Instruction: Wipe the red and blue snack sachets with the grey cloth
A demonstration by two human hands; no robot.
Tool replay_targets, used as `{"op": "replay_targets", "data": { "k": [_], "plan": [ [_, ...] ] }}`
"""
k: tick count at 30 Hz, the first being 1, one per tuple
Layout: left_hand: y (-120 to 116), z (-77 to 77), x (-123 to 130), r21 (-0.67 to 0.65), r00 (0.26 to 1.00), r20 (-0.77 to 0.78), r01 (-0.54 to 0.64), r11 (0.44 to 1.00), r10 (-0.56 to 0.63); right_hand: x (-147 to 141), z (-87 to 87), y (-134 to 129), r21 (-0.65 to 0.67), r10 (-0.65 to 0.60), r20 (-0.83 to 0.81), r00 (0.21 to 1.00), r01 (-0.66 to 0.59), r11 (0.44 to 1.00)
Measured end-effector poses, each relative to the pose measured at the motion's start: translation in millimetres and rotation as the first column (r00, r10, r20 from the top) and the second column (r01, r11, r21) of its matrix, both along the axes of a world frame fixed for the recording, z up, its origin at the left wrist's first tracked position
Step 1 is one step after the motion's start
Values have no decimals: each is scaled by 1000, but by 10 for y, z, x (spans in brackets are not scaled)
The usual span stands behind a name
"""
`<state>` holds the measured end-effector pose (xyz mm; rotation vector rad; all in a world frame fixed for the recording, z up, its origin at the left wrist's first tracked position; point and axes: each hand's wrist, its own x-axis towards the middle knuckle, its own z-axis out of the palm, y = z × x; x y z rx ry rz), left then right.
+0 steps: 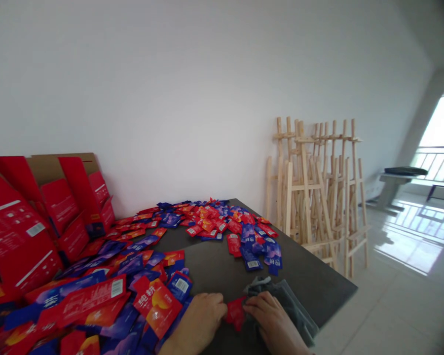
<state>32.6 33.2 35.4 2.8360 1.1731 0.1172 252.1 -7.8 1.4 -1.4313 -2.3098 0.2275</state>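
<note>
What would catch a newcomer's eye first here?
Probably the heap of red and blue packets spread over the dark table, with open red cartons at its left end. Next, the wooden easels clustered beyond the table's right edge, against the white wall.

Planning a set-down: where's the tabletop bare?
Bare: tabletop between left packet pile and far packets, beyond the left hand; right strip between far packets, plastic bag and table edge. Crowded: left side with red boxes, far end.
</note>
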Motion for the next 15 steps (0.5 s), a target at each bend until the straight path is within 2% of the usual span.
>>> {"op": "replay_targets", "data": {
  "k": [4,7,11,15],
  "plan": [
    [-113,156,-18,-116,986,128,-89,989,104,253,14,110,-12,-147,-24,989,147,989],
    [-119,340,-236,-208,928,284,-188,960,243,287,-33,153,10,-194,-21,981,194,981],
    [70,588,-842,-255,798,379,-396,882,468,247,-70,144,16,-197,-24,980,197,980],
    [331,654,-1527,-252,662,357,-611,750,659,226,-56,130,3,-201,-37,979,201,980]
  ]
}}
